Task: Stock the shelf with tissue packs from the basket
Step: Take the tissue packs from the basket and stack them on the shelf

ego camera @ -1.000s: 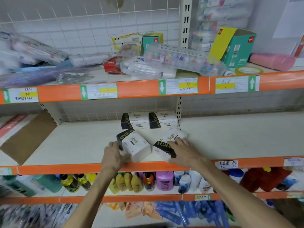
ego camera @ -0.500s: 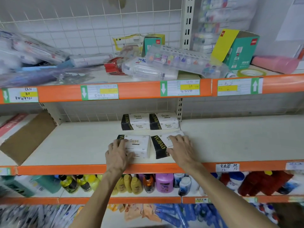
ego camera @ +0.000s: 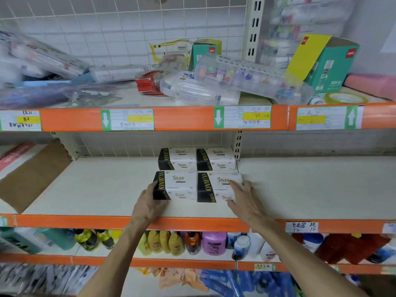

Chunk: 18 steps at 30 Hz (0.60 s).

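Two front packs (ego camera: 182, 185) now squared together | left hand (ego camera: 147, 203) grips one | right hand (ego camera: 246, 200) rests flat

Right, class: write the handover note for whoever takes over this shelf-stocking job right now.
Left grip holds the front left pack at its near corner.
Right grip presses straight-fingered on the front right pack.
Both sit side by side on the shelf, in front of the back left pack and back right pack.
Done: four packs shelved.
To do: release, fetch more; basket not in view.
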### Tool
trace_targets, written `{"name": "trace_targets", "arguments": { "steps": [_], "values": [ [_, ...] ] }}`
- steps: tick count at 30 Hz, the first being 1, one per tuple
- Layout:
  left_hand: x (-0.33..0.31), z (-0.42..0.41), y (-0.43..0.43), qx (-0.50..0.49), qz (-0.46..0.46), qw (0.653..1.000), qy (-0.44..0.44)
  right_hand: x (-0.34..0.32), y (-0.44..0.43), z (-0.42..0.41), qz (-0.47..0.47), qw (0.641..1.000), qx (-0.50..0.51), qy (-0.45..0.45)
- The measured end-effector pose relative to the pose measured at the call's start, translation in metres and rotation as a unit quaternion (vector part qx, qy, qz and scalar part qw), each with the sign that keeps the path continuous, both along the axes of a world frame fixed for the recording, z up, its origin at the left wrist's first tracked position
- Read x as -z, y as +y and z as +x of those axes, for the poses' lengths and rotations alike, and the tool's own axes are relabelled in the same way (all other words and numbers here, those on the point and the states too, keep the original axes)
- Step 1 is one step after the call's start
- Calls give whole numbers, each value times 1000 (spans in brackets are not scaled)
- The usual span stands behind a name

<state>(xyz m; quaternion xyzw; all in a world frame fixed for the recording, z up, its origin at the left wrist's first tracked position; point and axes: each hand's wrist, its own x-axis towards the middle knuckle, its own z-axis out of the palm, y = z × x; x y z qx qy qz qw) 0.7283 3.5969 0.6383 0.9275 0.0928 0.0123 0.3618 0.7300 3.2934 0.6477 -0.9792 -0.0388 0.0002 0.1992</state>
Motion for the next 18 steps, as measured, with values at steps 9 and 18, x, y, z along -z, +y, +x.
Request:
{"name": "trace_targets", "arguments": {
  "steps": [9,18],
  "values": [
    [4,33,6,30,35,997,55,-2,2,26,-19,999,-29,23],
    [4,60,11,44,15,995,85,3,6,54,-63,997,-18,34]
  ]
}}
